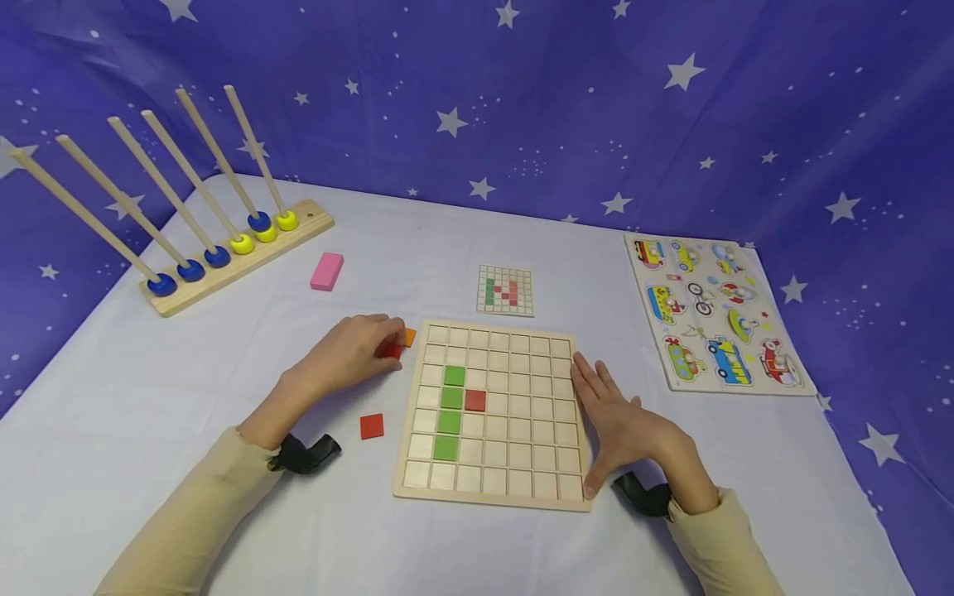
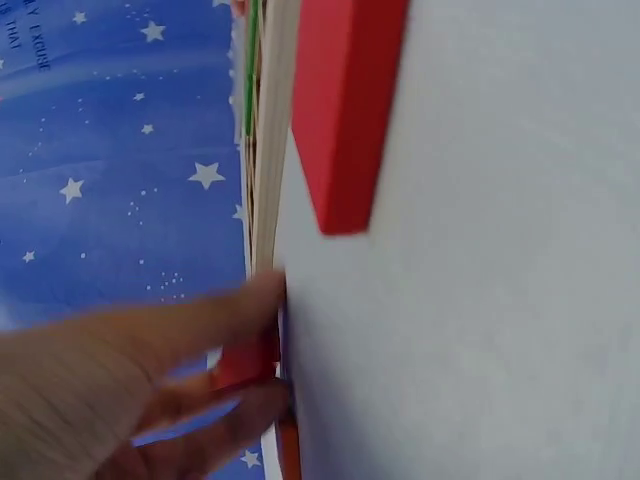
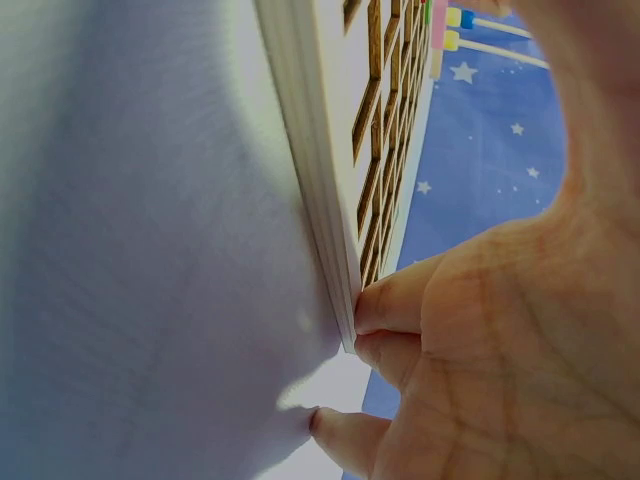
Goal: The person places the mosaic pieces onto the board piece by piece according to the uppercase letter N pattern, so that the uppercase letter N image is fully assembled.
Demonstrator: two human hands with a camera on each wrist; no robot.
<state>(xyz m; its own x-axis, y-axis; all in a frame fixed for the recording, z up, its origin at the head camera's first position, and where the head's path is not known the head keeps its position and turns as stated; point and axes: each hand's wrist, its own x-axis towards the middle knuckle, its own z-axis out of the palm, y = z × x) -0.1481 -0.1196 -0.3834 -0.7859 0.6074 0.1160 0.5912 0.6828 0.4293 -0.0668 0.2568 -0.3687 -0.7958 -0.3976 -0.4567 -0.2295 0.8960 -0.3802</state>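
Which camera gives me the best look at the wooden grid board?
The head view: it shows the wooden grid board from above, with four green tiles and one red tile on it. The right wrist view catches one side edge and some slanted squares; the left wrist view, only a thin strip nearly edge-on.

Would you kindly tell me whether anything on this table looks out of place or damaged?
One small oddity: at the right end of the bead stand, beyond its six rods, a dark spot looks like an empty peg hole, so a rod may be missing. Nothing looks spilled, and the grid board appears undamaged.
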